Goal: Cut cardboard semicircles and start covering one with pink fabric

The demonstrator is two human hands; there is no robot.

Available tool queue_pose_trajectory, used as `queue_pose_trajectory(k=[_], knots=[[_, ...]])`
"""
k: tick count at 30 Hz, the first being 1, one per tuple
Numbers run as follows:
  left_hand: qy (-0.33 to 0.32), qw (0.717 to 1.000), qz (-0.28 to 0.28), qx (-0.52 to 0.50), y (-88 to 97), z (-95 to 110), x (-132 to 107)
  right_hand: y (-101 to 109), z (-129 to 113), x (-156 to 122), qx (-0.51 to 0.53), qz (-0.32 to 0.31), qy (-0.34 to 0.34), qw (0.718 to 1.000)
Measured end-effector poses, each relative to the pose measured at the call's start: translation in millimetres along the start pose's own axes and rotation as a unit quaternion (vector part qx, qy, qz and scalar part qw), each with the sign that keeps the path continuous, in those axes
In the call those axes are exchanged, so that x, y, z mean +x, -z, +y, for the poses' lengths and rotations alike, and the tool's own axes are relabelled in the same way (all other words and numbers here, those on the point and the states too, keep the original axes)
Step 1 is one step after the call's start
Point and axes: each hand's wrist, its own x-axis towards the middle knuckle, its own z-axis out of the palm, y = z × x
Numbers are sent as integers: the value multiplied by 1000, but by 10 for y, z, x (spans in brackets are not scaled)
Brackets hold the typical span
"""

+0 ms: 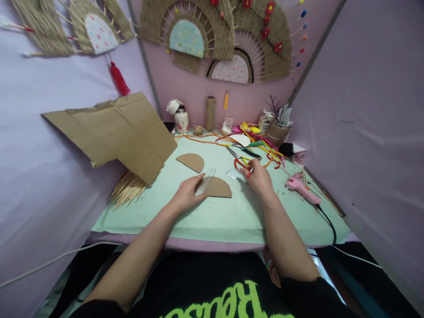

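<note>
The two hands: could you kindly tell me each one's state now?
Left hand: holding the clear ruler over a cardboard half-circle.
Right hand: closed on a red pen.

The left hand (187, 193) hides part of the cardboard half-circle (219, 188), any marks on the ruler (206, 181) are too small to read, the right hand (260, 176) partly covers the red pen (250, 172), the cardboard sheet (122, 126) hides some sticks (127, 190), and the top edge crops the woven fans (150, 26)

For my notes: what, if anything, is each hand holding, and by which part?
Left hand: clear ruler, around its nearer end. Right hand: red pen; gripped part unclear.
</note>
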Motion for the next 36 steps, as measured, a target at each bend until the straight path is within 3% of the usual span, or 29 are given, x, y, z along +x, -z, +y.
queue_pose_trajectory(k=[3,6,10,17,24,30,36], knots=[[15,999,7,29,17,-3,2,-1,-28,-39,-73,-63,25,995],[10,999,3,33,48,28,3,-13,-54,-67,-94,-78,45,992],[-8,1000,-10,1,78,59,2,-24,-60,-70,-96,-78,54,991],[20,998,11,-57,65,14,-5,-47,-69,-68,-114,-70,47,990],[35,999,38,-14,69,-19,-6,-79,-59,-56,-98,-59,48,992],[83,996,28,36,82,-16,27,-85,-55,-56,-87,-60,54,993],[145,988,44,5,217,-10,149,-80,-76,-67,-67,-42,69,994]])
